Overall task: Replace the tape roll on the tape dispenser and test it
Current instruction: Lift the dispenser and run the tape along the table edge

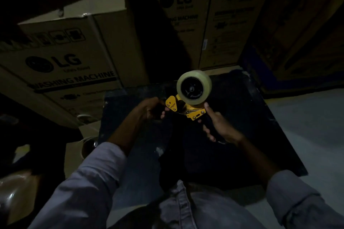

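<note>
A full tape roll already sits on the hub of the yellow tape dispenser, so the swap looks mostly done. The right hand is wrapped around the handle, the roll just above its thumb. The left hand pinches at the dispenser's front end, probably threading the tape; too dim to confirm. Testing appears still to come.

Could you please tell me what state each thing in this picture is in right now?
Tape roll: mounted on the dispenser's hub.
Tape dispenser: held in the air, roll end pointing away from the person.
Right hand: closed around the dispenser's handle.
Left hand: fingers at the yellow front plate; whether they grip tape cannot be told.
Cardboard boxes: closed, stacked.
</note>
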Tool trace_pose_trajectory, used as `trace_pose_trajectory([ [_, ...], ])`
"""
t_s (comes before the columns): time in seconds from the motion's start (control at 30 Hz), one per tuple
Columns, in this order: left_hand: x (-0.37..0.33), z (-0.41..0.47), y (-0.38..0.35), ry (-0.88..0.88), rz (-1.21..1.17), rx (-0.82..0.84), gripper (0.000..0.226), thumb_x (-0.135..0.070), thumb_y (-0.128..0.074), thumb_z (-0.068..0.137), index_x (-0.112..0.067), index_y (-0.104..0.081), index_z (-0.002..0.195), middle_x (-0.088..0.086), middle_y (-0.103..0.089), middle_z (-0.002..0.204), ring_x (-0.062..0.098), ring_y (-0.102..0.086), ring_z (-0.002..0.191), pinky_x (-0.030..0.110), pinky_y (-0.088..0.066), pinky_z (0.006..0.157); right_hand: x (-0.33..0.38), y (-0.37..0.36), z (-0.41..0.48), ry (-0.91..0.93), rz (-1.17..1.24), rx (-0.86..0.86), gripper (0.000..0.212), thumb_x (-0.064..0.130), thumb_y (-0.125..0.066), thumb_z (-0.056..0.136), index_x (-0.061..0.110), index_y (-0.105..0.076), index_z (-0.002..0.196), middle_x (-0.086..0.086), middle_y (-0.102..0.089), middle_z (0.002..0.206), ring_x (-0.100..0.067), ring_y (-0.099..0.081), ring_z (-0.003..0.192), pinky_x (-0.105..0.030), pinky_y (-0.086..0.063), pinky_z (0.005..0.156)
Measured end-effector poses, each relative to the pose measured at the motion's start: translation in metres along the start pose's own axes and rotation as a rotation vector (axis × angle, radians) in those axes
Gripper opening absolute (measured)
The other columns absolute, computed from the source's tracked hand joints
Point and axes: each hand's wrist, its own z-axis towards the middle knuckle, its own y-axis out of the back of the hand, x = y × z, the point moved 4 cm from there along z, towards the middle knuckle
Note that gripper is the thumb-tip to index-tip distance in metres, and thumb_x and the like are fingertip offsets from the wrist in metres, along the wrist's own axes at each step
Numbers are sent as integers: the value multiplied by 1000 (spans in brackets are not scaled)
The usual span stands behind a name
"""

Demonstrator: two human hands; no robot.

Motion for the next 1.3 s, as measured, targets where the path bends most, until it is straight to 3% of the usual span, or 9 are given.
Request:
trace_pose_trajectory([
  [0.17, -34, 5, 0, -51, 43, 17, 21, -8, -44, 111, -1, -63, 117, 12, -70, 92, 17, -54, 66, 26, -54, 48, 23, 3, -3, 29, 50, -51, 86, 88, -45, 96, 5, -66, 95, -13, -53, 66, -22, -43, 46, -29, -38, 49],
  [0.4, -49, 11, 8, -104, 179, 26, 25, -16, -50, 111, -7, -69, 97, 8, -73, 81, 16, -54, 62, 30, -50, 56, 22, -10, -9, 46, 79, -78, 94, 93, -54, 89, 0, -67, 85, -18, -54, 68, -26, -46, 47, -33, -44, 50],
  [0.53, -14, 24, 16, -81, 289, -34, 27, -7, -57, 109, -3, -71, 88, 7, -74, 59, 19, -62, 54, 26, -56, 43, -10, -32, -24, 6, 72, -97, 83, 79, -53, 99, 3, -70, 72, -17, -53, 61, -27, -45, 44, -34, -42, 49],
  [0.67, 45, 73, 21, -28, 268, 0, 29, -6, -50, 114, 6, -67, 93, 23, -67, 79, 23, -68, 42, 31, -58, 42, -61, -62, -30, -21, 20, -187, 90, 83, -54, 97, -5, -71, 92, -19, -53, 62, -26, -44, 42, -31, -38, 46],
  [0.73, 74, 97, 20, 11, 265, 18, 28, -10, -51, 114, 11, -69, 107, 24, -66, 86, 25, -71, 45, 35, -60, 42, -80, -75, -28, -57, -1, -235, 102, 90, -54, 92, -11, -60, 81, -20, -52, 60, -26, -45, 41, -31, -36, 45],
  [0.8, 97, 108, 17, 26, 277, -5, 26, -13, -53, 114, 5, -70, 105, 23, -67, 87, 29, -71, 54, 37, -62, 49, -91, -86, -27, -91, -3, -262, 95, 91, -52, 91, -1, -59, 70, -19, -52, 60, -25, -46, 40, -31, -36, 45],
  [0.93, 105, 102, 20, -22, 348, 41, 9, -3, -63, 108, 1, -71, 108, 22, -68, 108, 30, -66, 82, 47, -66, 90, -99, -89, -24, -139, 23, -290, 81, 89, -51, 94, 14, -82, 98, -12, -54, 60, -24, -47, 42, -30, -37, 44],
  [1.1, 99, 82, 41, -91, 96, -18, 19, -3, -53, 112, 7, -68, 119, 28, -69, 110, 31, -66, 92, 33, -65, 82, -101, -86, -15, -159, 41, -336, 80, 90, -49, 93, 19, -84, 100, -10, -54, 61, -23, -49, 43, -29, -39, 43],
  [1.3, 145, 77, 72, -67, -7, -137, 20, -9, -73, 93, -9, -85, 109, 21, -82, 116, 35, -81, 101, 47, -67, 93, -97, -92, -3, -177, 45, -414, 81, 92, -49, 91, 19, -83, 98, -10, -54, 60, -24, -49, 44, -29, -40, 43],
])
